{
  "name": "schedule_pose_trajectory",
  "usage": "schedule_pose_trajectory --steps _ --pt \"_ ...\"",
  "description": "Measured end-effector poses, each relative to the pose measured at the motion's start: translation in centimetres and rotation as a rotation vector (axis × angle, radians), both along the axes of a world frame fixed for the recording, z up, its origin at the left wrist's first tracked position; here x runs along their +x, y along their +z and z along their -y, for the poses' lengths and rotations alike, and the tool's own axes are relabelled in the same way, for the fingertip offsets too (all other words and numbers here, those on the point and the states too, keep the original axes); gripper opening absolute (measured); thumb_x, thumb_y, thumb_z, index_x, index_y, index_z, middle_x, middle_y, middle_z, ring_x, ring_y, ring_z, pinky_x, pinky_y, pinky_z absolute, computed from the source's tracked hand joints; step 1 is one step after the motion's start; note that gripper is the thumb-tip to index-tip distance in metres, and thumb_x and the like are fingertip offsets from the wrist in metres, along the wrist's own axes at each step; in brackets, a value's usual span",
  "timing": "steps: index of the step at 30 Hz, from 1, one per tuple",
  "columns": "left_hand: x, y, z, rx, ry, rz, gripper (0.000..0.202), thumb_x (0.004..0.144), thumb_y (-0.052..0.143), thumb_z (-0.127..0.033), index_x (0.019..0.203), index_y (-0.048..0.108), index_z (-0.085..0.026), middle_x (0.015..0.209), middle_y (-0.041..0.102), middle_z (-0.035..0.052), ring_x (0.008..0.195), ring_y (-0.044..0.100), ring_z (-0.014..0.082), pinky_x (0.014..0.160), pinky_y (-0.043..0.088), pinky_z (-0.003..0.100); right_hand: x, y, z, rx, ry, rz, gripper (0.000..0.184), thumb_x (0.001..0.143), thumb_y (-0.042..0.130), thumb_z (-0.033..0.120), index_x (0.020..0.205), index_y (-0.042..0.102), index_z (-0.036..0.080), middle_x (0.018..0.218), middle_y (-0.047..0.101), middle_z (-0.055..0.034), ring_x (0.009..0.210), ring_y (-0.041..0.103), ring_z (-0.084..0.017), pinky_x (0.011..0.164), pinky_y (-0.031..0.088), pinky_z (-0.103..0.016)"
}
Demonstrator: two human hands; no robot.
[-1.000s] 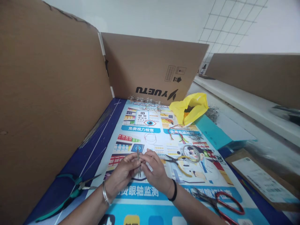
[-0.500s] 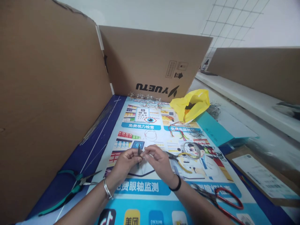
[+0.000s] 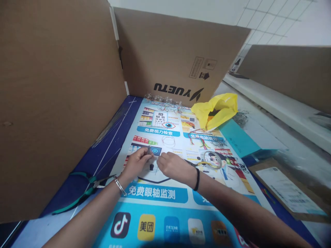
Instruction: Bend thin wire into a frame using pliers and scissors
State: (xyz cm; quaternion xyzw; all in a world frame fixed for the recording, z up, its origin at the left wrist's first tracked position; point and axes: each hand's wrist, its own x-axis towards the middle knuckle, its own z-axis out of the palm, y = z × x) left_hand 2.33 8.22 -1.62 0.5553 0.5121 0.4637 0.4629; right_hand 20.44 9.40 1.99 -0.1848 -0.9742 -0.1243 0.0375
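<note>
My left hand (image 3: 137, 162) pinches a thin dark stick-like piece (image 3: 149, 148) between thumb and fingers, and its upper end shows above them. Beside it, a small gap to the right, my right hand (image 3: 172, 166) is closed with knuckles up. Whatever sits in its fingertips is too small to make out. Both hands are above the printed poster sheet (image 3: 178, 206). Behind them lies a loose ring of thin pale wire (image 3: 168, 141). Pliers with yellow handles (image 3: 204, 164) rest partly hidden beyond my right wrist, near a round coil (image 3: 219, 162).
Teal-handled pliers (image 3: 86, 198) lie left of my left forearm. Cut wires (image 3: 108, 129) lie along the left cardboard wall (image 3: 57, 103). A yellow bag (image 3: 219, 108), coloured strands (image 3: 203, 144), a teal folder (image 3: 240, 139) and a labelled cardboard piece (image 3: 289, 193) are at right.
My hands have drawn slightly apart, and my right hand has turned knuckles up. The view has shifted. My right forearm now covers the spot where red-handled scissors showed.
</note>
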Motion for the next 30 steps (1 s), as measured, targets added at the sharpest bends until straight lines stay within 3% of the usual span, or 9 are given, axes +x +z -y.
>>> schedule_pose_trajectory --steps 6,12,15,20,24,30 --pt "-0.3 -0.1 0.2 0.089 -0.021 -0.072 0.012 0.08 0.048 -0.02 0.084 0.06 -0.019 0.084 0.065 0.0012 0.082 0.057 0.0171 0.076 0.04 0.026 -1.8 -0.9 -1.8 -0.017 0.185 0.057 0.02 0.079 0.047 0.004 0.067 0.06 0.012 0.069 0.061 -0.01 0.069 0.051 -0.02 0.055 0.036 -0.033" --pt "-0.4 -0.2 0.2 0.068 0.029 -0.057 0.011 0.08 0.05 -0.022 0.085 0.06 -0.019 0.079 0.065 0.0001 0.078 0.057 0.0169 0.073 0.041 0.026 -2.2 -1.3 -2.8 -0.068 0.203 0.01 0.021 0.082 0.043 0.005 0.071 0.059 0.014 0.071 0.062 -0.0098 0.069 0.052 -0.019 0.055 0.036 -0.032" --pt "-0.3 -0.3 0.2 0.034 0.034 0.032 0.019 0.079 0.052 -0.022 0.095 0.062 -0.02 0.085 0.067 0.0018 0.081 0.059 0.0182 0.077 0.041 0.027 -1.4 -0.9 -2.9 -0.129 0.142 -0.062 0.019 0.082 0.045 0.007 0.07 0.056 0.016 0.068 0.061 -0.0067 0.068 0.052 -0.017 0.058 0.037 -0.03" --pt "-0.1 -0.4 0.3 0.018 0.012 0.115 0.011 0.078 0.054 -0.025 0.08 0.063 -0.019 0.078 0.066 0.002 0.077 0.058 0.0175 0.075 0.041 0.026 0.0 -0.6 -1.8 -0.249 -0.114 -0.331 0.01 0.076 0.048 0.009 0.075 0.055 0.017 0.067 0.058 -0.0028 0.062 0.053 -0.014 0.056 0.039 -0.026" --pt "0.3 -0.3 0.8 0.051 -0.042 0.037 0.013 0.08 0.05 -0.023 0.083 0.062 -0.019 0.084 0.064 0.002 0.081 0.056 0.0169 0.076 0.039 0.026 -0.4 -1.8 -0.1 -0.373 -0.322 -0.633 0.011 0.076 0.045 0.009 0.076 0.052 0.018 0.068 0.058 0.0006 0.06 0.054 -0.01 0.055 0.042 -0.02" --pt "1.2 -0.2 1.5 0.12 -0.108 -0.116 0.014 0.082 0.046 -0.023 0.077 0.058 -0.019 0.071 0.055 -0.0013 0.069 0.05 0.0146 0.066 0.037 0.023 -1.6 -4.0 0.8 -0.501 -0.421 -0.921 0.01 0.075 0.049 0.013 0.07 0.055 0.019 0.072 0.057 -0.0007 0.064 0.054 -0.011 0.057 0.045 -0.022"
